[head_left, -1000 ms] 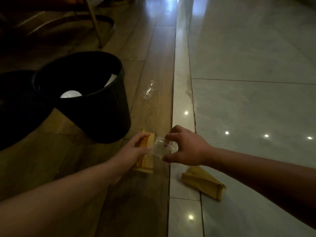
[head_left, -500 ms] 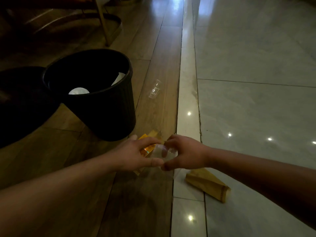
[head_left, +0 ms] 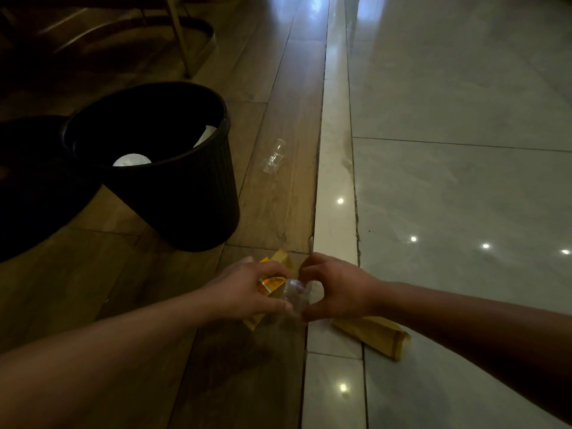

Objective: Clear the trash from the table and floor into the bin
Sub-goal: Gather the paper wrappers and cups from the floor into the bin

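A crumpled clear plastic cup (head_left: 296, 297) is pinched between my left hand (head_left: 244, 292) and my right hand (head_left: 337, 292), both gripping it just above the floor. Under my left hand lies a yellow-orange wrapper (head_left: 272, 281) on the wood floor. A brown paper bag (head_left: 376, 335) lies flat on the tile below my right wrist. Another clear plastic cup (head_left: 274, 156) lies on its side on the wood farther ahead. The black bin (head_left: 185, 193) stands to the left of the hands, with white trash inside.
A dark round object (head_left: 28, 187) sits left of the bin. A table's metal base and leg (head_left: 182, 41) stand at the far left. A pale strip (head_left: 335, 150) divides the wood floor from the glossy tiles on the right.
My left hand has closed in on the clear cup that my right hand held, so both hands now grip it. The cup looks more crushed.
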A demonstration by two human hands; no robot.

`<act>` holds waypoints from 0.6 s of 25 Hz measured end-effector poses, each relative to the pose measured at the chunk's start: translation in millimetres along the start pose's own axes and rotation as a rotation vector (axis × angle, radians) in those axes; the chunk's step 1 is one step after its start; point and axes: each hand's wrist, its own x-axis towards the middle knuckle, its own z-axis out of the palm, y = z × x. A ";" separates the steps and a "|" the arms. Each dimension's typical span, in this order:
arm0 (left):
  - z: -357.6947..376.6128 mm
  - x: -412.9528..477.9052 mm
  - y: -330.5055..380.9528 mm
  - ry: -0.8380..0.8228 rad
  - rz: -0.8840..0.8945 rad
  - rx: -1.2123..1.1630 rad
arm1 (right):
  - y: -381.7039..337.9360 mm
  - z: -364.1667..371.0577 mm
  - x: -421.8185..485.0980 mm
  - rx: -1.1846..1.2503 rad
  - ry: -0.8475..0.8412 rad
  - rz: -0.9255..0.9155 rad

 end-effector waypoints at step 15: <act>3.0 -7.6 -39.8 -0.042 -0.263 -0.625 | 49.5 -7.6 -11.4 0.163 0.189 0.175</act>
